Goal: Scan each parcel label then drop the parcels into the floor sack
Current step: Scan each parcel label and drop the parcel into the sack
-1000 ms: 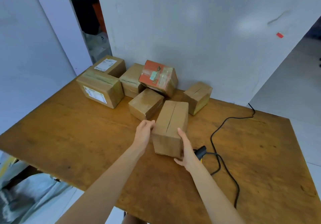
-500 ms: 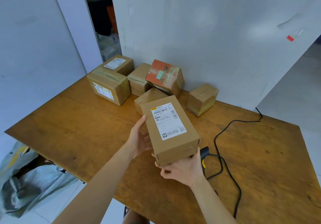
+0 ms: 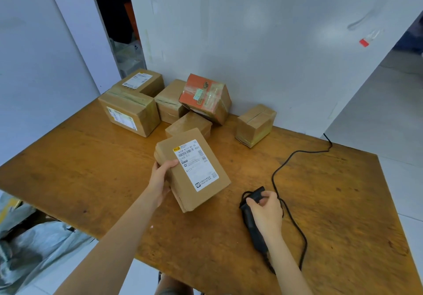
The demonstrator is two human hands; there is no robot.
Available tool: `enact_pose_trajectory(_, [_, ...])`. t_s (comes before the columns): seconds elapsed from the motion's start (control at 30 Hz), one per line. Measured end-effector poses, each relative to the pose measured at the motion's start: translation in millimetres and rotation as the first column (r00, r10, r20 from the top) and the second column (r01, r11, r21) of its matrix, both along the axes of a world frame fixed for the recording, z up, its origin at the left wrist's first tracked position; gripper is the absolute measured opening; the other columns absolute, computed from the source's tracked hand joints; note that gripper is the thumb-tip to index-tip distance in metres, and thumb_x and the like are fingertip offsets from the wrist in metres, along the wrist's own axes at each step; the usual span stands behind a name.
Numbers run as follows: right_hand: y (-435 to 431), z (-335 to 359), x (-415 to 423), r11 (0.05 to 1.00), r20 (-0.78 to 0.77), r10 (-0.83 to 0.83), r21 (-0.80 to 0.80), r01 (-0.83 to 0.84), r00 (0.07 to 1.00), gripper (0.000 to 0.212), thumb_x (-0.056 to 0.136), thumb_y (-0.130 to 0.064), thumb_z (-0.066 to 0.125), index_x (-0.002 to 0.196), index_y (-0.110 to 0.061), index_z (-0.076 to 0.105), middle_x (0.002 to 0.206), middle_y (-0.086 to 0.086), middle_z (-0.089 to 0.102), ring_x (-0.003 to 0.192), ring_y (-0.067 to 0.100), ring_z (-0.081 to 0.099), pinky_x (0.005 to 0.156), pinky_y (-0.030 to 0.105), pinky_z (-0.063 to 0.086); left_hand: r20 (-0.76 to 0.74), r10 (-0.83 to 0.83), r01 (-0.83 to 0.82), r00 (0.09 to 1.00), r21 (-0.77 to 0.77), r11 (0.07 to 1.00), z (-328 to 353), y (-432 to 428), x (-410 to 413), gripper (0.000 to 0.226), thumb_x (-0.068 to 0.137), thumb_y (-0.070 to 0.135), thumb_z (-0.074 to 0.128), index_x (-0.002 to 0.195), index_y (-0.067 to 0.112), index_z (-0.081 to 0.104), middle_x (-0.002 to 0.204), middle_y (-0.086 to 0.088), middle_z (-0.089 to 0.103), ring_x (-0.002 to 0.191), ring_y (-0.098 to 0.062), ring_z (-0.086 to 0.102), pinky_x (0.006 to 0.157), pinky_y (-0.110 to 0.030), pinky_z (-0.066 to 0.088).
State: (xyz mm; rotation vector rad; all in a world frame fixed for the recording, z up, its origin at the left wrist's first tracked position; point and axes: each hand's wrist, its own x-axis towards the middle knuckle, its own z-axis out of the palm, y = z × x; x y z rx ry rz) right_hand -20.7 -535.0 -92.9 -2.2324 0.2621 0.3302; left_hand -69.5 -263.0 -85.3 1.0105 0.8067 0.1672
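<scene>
Label-up parcel (image 3: 192, 168) in left hand (image 3: 160, 178)

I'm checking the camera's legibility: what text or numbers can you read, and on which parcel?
"K117-00 33" and "K117": white label on the parcel held by the left hand.
Other print on that label: too small.
Labels on the two back-left boxes: blurred, unreadable.

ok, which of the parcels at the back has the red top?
The tilted parcel by the wall, leaning on the plain brown boxes beside and below it. It alone has a red-orange face; the rest are bare cardboard.
</scene>
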Motion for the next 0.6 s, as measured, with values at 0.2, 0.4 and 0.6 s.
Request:
enact_pose_trajectory(0.2, [0.0, -26.0, -9.0, 0.933, -0.123, 0.085, -0.339, -0.122, 0.989, 0.073, 0.079, -0.044, 0.072, 0.135, -0.019, 0.033, 0.135, 0.010, 0.037, 0.126, 0.033, 0.043, 0.100, 0.050, 0.041, 0.063, -0.071, 0.070, 0.996, 0.010, 0.997, -6.0, -15.7, 6.3, 0.095, 0.057, 0.030, 0.082, 0.138, 0.041, 0.032, 0.124, 0.003, 0.058, 0.110, -0.018, 0.057, 0.086, -0.047, 0.051])
enact_pose_trajectory(0.4, [3.6, -36.4, -7.2, 0.923, -0.100, 0.144, -0.346, -0.170, 0.984, 0.070, 0.083, -0.034, 0.069, 0.138, -0.013, 0.031, 0.133, 0.010, 0.049, 0.116, 0.031, 0.055, 0.093, 0.046, 0.048, 0.058, -0.114, 0.115, 0.992, 0.002, 0.993, -9.1, -21.3, 14.1, 0.103, 0.057, 0.028, 0.083, 0.142, 0.042, 0.026, 0.128, 0.003, 0.055, 0.112, -0.019, 0.054, 0.088, -0.048, 0.047])
enact_pose_trajectory(0.6, [1.0, 4.8, -4.2, 0.947, 0.184, 0.100, 0.285, -0.150, 0.978, 0.036, 0.084, -0.033, 0.072, 0.109, -0.031, 0.045, 0.112, -0.005, 0.061, 0.090, -0.003, 0.056, 0.070, 0.012, 0.043, 0.057, -0.085, 0.084, 0.995, 0.024, 0.996, -4.0, -18.5, 22.6, 0.111, 0.045, 0.040, 0.081, 0.143, 0.037, 0.030, 0.125, 0.000, 0.058, 0.112, -0.020, 0.054, 0.095, -0.047, 0.045])
